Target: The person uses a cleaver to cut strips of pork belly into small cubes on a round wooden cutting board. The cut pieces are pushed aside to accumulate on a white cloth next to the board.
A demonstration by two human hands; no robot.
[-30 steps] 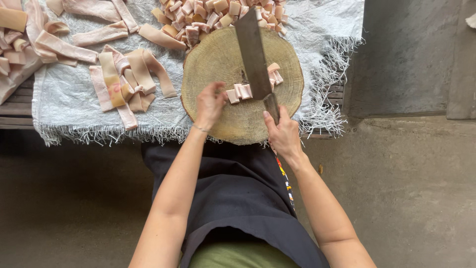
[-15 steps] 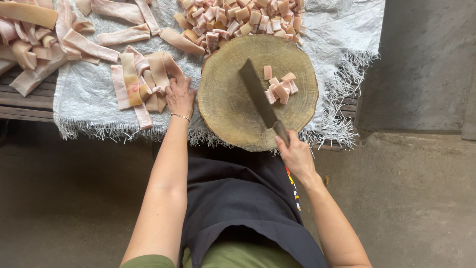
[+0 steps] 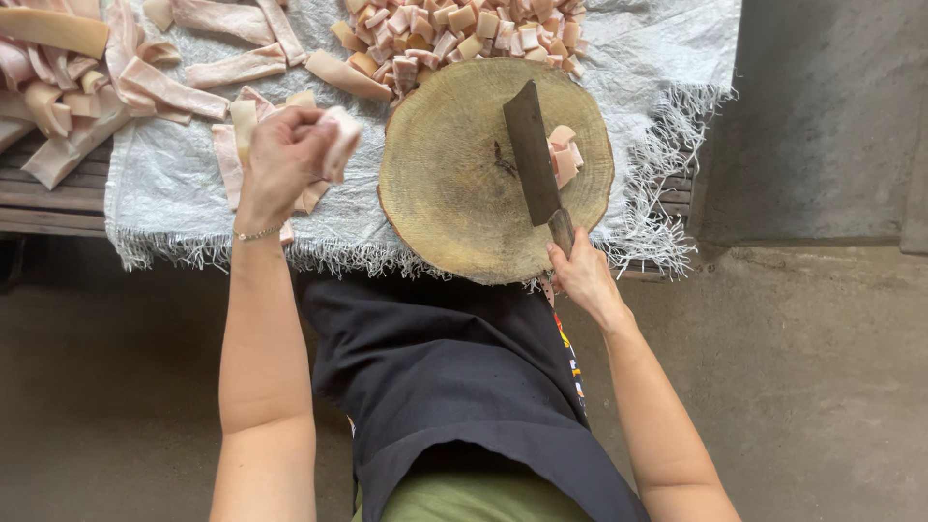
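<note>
Head view, looking straight down. Left hand point(image 3: 282, 159): fingers clamped around a pale strip of pork skin and fat point(image 3: 338, 140), held above the left part of the white woven cloth point(image 3: 169, 198). Right hand point(image 3: 583, 275): fingers wrapped tight around the handle of a dark cleaver point(image 3: 533, 155), whose blade lies flat across the right half of the round wooden chopping block point(image 3: 454, 193). Small heap of cut pieces point(image 3: 564, 159) on the block, touching the blade's right side. Large pile of diced pieces point(image 3: 464, 29) on the cloth just beyond the block's far edge. Long uncut strips point(image 3: 145, 82) spread over the cloth's far-left area, some hanging off its left edge onto the wooden slat bench point(image 3: 48, 198). Cloth's frayed fringe runs along the near edge and right side; the block's near rim overhangs it toward the dark apron point(image 3: 454, 387). Left half and centre of the block bare. Bare concrete floor point(image 3: 822, 367) to the right and near.
</note>
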